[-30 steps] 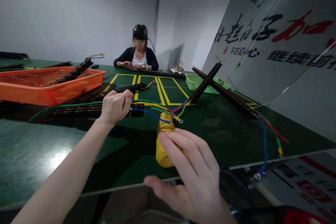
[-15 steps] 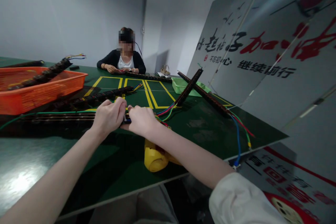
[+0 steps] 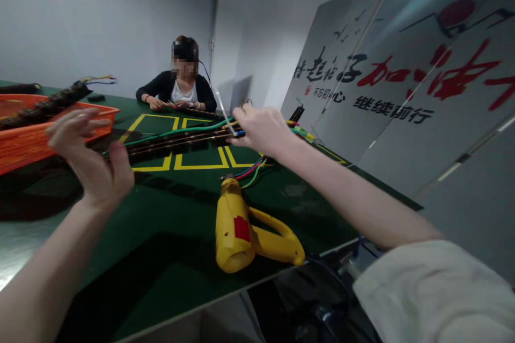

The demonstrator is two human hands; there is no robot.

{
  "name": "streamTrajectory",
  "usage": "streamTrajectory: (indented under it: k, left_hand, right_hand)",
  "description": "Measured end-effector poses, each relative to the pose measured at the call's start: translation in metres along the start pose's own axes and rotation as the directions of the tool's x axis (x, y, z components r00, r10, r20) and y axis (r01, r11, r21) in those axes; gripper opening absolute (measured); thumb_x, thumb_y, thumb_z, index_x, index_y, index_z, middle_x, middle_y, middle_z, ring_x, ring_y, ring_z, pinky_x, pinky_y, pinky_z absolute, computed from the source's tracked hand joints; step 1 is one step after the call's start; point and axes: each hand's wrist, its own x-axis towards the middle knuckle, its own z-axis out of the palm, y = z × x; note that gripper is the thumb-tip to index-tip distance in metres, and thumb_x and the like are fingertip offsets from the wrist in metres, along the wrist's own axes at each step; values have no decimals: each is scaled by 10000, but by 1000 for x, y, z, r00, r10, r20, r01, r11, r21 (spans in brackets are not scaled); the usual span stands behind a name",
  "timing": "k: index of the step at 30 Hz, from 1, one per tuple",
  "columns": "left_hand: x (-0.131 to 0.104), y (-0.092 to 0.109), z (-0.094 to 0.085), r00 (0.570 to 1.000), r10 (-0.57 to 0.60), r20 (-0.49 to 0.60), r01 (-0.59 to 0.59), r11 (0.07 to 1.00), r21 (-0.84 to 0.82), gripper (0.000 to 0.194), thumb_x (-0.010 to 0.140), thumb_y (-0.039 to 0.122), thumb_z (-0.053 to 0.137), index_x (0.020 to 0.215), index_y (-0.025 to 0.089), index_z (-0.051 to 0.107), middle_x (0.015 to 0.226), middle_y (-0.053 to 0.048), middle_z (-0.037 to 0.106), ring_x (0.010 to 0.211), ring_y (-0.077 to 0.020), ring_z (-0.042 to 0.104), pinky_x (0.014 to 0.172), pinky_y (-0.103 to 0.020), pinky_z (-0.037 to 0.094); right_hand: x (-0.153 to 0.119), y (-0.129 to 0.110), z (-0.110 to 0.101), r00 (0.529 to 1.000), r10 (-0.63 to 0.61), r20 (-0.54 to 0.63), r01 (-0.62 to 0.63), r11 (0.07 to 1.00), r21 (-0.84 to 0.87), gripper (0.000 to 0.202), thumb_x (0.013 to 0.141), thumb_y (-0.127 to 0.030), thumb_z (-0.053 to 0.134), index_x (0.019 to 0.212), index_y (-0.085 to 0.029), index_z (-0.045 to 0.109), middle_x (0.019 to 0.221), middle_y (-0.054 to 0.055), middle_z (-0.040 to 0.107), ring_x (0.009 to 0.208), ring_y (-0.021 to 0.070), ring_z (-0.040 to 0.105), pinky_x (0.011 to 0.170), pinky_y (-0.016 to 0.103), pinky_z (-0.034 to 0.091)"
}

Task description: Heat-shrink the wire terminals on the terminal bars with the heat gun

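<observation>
My right hand grips the right end of a long black strip with copper-coloured lines and a green wire running along it. The strip is raised above the green table, with its shadow below. A white cable tie sticks up from the strip beside my right fingertips, near a bit of blue wire. My left hand, slightly blurred, is at the strip's left part with fingers and thumb spread apart. Whether its palm touches the strip is hidden. A yellow heat gun lies below my right hand.
An orange basket with another wired strip stands at the left. A co-worker sits across the table, hands on a strip. Coloured wires lie beyond the heat gun. The table's front edge is close to me.
The strip has risen off the table and shifted right. My hands, close together before, are now far apart: the left moved left and opened, the right moved up and right. The cable tie now shows.
</observation>
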Motion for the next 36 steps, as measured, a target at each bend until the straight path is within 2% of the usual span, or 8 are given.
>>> streamTrajectory:
  k: [3, 7, 9, 12, 16, 19, 27, 36]
  left_hand:
    - [-7, -31, 0, 990, 91, -108, -85, 995, 61, 560, 834, 364, 368, 1322, 143, 202, 1295, -176, 304, 1219, -264, 407, 857, -403, 492]
    - [-22, -64, 3, 985, -166, 35, 160, 978, 131, 550, 799, 233, 426, 1323, 198, 264, 1325, -164, 390, 1067, -252, 537, 843, -445, 498]
    - [-28, -77, 6, 961, -243, 133, 213, 954, 209, 502, 795, 265, 438, 1285, 218, 341, 1290, -147, 452, 1065, -280, 537, 877, -498, 481]
    - [-32, -91, 11, 904, -299, 306, 172, 909, 380, 449, 773, 361, 435, 1206, 242, 429, 1192, -133, 530, 1082, -355, 507, 874, -595, 454]
    - [-40, -103, 12, 841, -329, 430, 85, 864, 496, 532, 783, 456, 326, 1284, 283, 373, 1161, -123, 533, 1004, -385, 516, 807, -612, 455]
    - [-51, -115, 10, 827, -301, 475, 2, 846, 533, 569, 822, 487, 223, 1367, 327, 256, 1178, -98, 511, 1054, -369, 494, 856, -571, 439]
    - [-54, -128, 9, 683, -329, 652, -249, 734, 632, 645, 873, 488, 109, 1274, 87, 416, 1270, -176, 471, 1074, -345, 514, 883, -425, 418]
    - [-43, -138, 21, 639, -327, 696, -327, 704, 631, 614, 858, 455, 199, 1260, 52, 429, 1211, -199, 532, 1070, -361, 478, 924, -427, 369]
  right_hand:
    - [-4, 52, -12, 986, 167, -18, -168, 980, -109, 536, 805, -479, 614, 1117, -50, 535, 1085, 181, 608, 1001, 339, 592, 816, 463, 429]
    - [-13, 120, 0, 880, 461, -111, -474, 865, -167, 634, 827, -534, 459, 1061, 42, 578, 1079, 249, 614, 1054, 347, 570, 799, 458, 411]
    - [-15, 146, 18, 716, 695, -59, -697, 711, -91, 881, 769, -470, -7, 860, 164, 598, 1117, 249, 573, 1042, 350, 538, 742, 447, 354]
    - [-11, 171, 55, 609, 793, -7, -793, 608, -51, 643, 848, -573, 453, 1064, 12, 611, 1095, 249, 614, 1087, 305, 573, 814, 391, 450]
    - [3, 182, 113, 483, 867, 122, -871, 490, -28, 389, 889, -444, 527, 1141, -149, 557, 1132, 83, 596, 983, 185, 597, 838, 399, 505]
    - [19, 181, 156, 421, 878, 228, -901, 434, -10, 363, 890, -404, 538, 1157, -158, 542, 1145, 75, 577, 975, 181, 588, 827, 394, 509]
    - [48, 169, 222, 399, 854, 332, -903, 429, -16, 373, 882, -382, 556, 1178, -156, 530, 1177, 85, 560, 1007, 194, 577, 848, 406, 501]
    - [26, 154, 198, 539, 824, 173, -841, 539, 55, 414, 886, -405, 540, 1230, -178, 496, 1243, 89, 522, 1063, 215, 551, 889, 446, 476]
